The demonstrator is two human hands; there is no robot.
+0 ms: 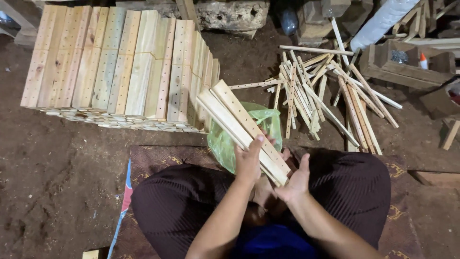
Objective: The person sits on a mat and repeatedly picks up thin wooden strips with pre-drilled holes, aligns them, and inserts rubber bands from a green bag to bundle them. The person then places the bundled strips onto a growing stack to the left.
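Here a person sits cross-legged on a patterned mat [158,158] spread over the dirt floor [57,182], holding a bundle of pale wooden slats [242,129] in front of the lap. The left hand [249,160] is wrapped around the middle of the bundle, fingers curled over its top face and the thumb lying along the wood. The right hand [298,181] is cupped against the bundle's near end, palm pressed to the cut ends, fingers only partly closed; how many slats are in the bundle is hard to tell, perhaps three or four. The bundle lies tilted, its far end pointing up and to the left toward the big stack of drilled boards [120,67], and it may just touch the stack's near right corner. The slats show a row of small holes along their length.

Just under the bundle, at the far edge of the mat, sits a crumpled green plastic bag [266,122]. Further right on the floor lies a loose heap of thin drilled sticks [316,93], crossed at all angles. Beyond them, near the far right corner of the floor, stands a rough wooden crate [407,67] with a small white bottle with an orange tip [423,61] inside it
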